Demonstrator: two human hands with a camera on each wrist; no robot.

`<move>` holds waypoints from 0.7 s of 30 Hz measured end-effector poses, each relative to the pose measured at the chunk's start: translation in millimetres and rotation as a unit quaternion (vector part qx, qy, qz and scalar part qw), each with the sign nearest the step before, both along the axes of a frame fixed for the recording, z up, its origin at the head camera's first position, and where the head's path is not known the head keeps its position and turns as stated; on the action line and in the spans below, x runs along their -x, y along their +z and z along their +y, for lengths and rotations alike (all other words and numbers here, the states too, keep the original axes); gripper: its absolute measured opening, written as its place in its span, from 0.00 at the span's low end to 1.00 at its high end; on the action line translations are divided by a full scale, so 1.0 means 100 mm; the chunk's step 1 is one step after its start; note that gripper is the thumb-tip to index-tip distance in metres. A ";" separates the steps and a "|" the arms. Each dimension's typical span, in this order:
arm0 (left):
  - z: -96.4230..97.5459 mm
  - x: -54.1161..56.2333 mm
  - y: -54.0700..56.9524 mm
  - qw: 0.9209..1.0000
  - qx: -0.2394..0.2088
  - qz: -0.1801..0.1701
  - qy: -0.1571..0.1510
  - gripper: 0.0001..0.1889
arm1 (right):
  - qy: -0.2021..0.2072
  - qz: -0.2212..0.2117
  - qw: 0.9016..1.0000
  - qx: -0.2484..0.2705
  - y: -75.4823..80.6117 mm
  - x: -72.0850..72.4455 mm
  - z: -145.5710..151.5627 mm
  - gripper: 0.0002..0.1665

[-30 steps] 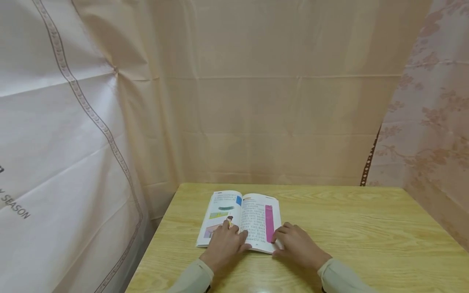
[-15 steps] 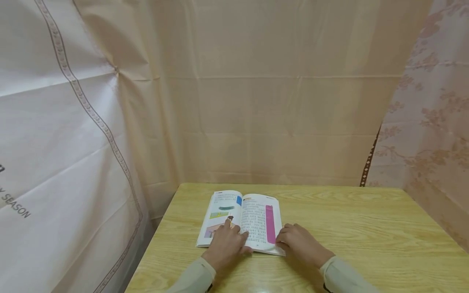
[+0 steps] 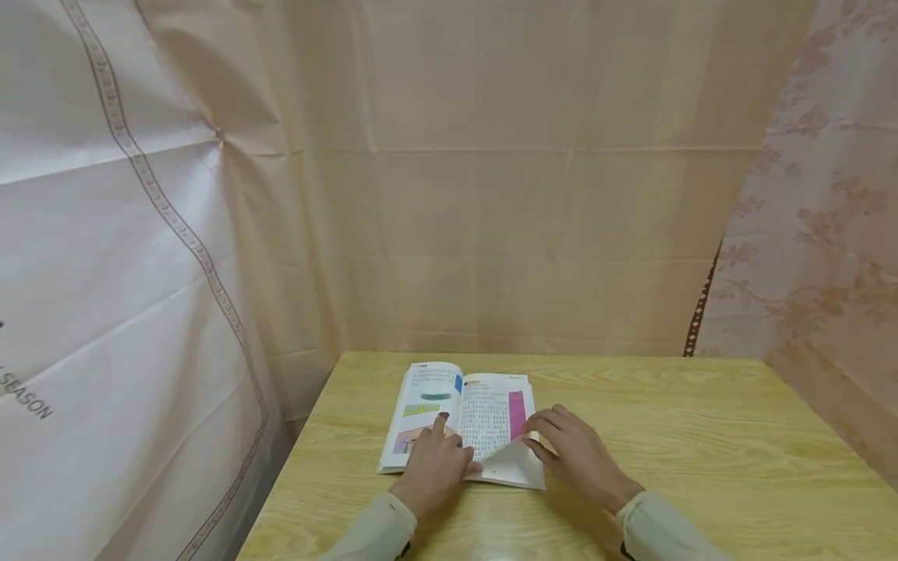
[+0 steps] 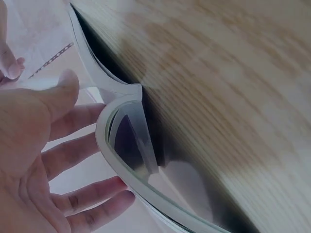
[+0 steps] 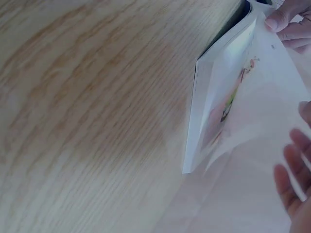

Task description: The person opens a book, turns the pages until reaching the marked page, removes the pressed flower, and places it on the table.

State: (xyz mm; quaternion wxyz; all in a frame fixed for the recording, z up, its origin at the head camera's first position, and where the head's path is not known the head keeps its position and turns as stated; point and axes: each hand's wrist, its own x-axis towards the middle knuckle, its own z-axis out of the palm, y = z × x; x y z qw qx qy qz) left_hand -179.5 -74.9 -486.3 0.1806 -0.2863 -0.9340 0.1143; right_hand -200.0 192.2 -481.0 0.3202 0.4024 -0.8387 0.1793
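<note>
An open book lies on the wooden table, with pictures and text on its left page. A pink strip marks the right page. My left hand rests on the left page near the spine, fingers spread, thumb at the lower edge of the right page. My right hand pinches the lower right corner of the right page between thumb and fingers, and that corner is bent up. In the right wrist view the lifted page curves away from the pages under it, where a coloured picture shows.
The wooden table extends to the right of the book. A beige cloth hangs behind it, a pale printed cloth at the left and a floral one at the right.
My right hand has lifted the right page's lower corner and moved it up and slightly left, exposing white paper there. My left hand stays almost where it was on the book.
</note>
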 end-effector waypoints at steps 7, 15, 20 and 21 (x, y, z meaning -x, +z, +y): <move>-0.06 0.05 -0.04 0.998 -0.065 0.002 -0.007 0.11 | -0.064 -0.130 0.988 -0.050 -0.12 -0.05 0.00 0.34; -0.09 0.00 -0.05 0.983 -0.178 -0.005 0.033 0.22 | -0.058 -0.164 0.975 -0.136 -0.29 -0.10 -0.02 0.33; -0.16 -0.01 -0.03 0.984 -0.169 0.050 0.018 0.35 | -0.041 -0.144 0.980 -0.134 -0.28 -0.08 -0.02 0.27; -0.17 0.00 -0.03 0.985 -0.162 0.064 0.015 0.37 | -0.037 -0.147 0.979 -0.135 -0.27 -0.07 -0.01 0.27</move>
